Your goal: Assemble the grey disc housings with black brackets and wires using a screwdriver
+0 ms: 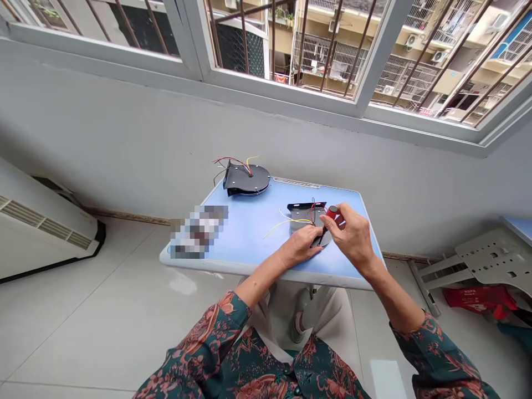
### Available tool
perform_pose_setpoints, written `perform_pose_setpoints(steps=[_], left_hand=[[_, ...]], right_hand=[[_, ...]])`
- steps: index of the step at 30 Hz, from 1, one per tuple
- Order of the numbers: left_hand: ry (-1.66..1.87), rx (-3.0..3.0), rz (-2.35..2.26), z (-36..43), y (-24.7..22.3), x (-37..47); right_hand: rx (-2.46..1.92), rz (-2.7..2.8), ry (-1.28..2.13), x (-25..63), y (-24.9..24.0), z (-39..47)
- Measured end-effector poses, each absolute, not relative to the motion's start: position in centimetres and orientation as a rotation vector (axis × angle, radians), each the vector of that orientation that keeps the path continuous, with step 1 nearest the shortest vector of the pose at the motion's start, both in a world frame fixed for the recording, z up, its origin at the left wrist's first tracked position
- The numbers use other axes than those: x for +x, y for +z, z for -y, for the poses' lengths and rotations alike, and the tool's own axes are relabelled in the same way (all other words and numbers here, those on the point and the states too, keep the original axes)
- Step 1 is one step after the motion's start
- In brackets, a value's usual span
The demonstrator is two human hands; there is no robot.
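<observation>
My right hand (352, 231) is closed round a screwdriver (331, 212) with a red and black handle. The screwdriver stands nearly upright, tilted, its dark shaft pointing down at a dark grey metal housing (298, 215). That housing lies on the table and has a slotted, flanged edge at the back, with red, black, white and yellow wires coming out of its top. My left hand (302, 245) grips the housing's near side, its fingers close to the screwdriver shaft. Whether the screwdriver tip sits in a screw cannot be made out.
A second housing (251, 180) with similar wires rests at the table's back left corner. A blurred-out item (201, 233) lies at the left of the light blue table (249, 244). Behind stand a wall and a barred window. Another table frame (490, 260) is at the right.
</observation>
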State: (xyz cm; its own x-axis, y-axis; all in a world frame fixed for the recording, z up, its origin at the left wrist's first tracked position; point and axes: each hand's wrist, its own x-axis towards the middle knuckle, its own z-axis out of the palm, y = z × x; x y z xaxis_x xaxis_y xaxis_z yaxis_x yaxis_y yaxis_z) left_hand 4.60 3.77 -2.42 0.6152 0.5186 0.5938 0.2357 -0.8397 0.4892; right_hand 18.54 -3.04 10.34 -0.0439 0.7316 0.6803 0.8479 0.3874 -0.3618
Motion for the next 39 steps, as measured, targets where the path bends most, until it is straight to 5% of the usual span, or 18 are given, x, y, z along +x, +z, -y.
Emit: perform_pose_setpoints(steps=[5,23,31,39], left_hand=[[1.076,2.464,-0.625,-3.8,-2.3,4.6],[1.102,2.494,-0.616,-3.6,-2.6,4.8],[1.168,2.715,-0.649,-2.9,-1.2,4.0],[1.605,2.749,-0.614,-1.4,1.7,2.8]], right_hand=[[-1.269,1.921,0.157,19.3,11.6,3.0],[-1.430,1.516,-0.354,16.9,7.9,2.3],[-1.009,0.779,0.347,23.1,9.6,3.4],[-1.037,0.537,0.868,26.3,3.2,4.2]])
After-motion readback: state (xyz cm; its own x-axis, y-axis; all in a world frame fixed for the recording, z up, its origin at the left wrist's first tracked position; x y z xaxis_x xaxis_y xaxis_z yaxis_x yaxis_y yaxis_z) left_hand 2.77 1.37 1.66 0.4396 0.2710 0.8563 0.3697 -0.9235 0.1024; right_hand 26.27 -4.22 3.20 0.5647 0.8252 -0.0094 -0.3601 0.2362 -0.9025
